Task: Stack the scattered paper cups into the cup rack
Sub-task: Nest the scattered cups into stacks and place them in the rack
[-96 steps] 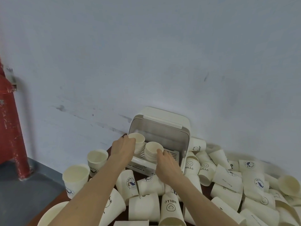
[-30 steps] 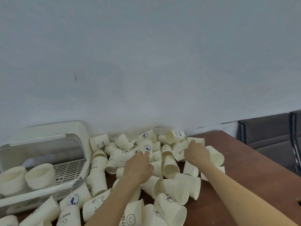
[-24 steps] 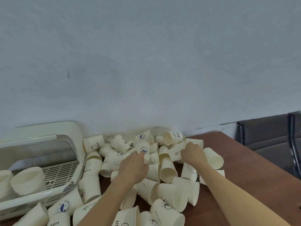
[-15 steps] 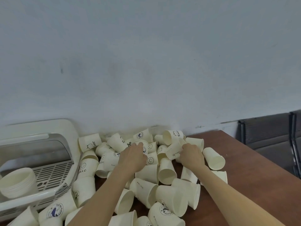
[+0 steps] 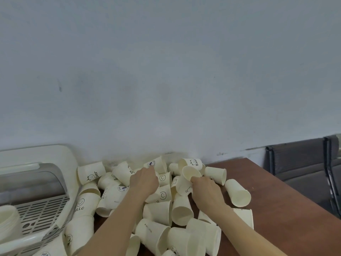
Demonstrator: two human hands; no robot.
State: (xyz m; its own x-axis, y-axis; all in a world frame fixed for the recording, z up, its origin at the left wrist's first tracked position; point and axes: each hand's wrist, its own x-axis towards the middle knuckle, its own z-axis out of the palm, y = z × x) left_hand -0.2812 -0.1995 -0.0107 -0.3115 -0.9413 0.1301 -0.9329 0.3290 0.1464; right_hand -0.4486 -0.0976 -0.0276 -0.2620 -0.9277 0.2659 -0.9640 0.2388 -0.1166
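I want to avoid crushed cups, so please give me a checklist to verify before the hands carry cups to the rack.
1. Right hand grips a cup lifted from the pile: ok.
2. Left hand has a cup: cannot tell, its fingers are hidden among the cups.
3. Gripped cup undented: ok, its rim looks round.
4. Cup rack lid open: ok.
5. A stack in the rack to receive cups: ok, at the left edge.
6. Free path to the rack: not ok, loose cups lie against its front.

One head-worn view looks forward and down, close over the table (image 5: 276, 191).
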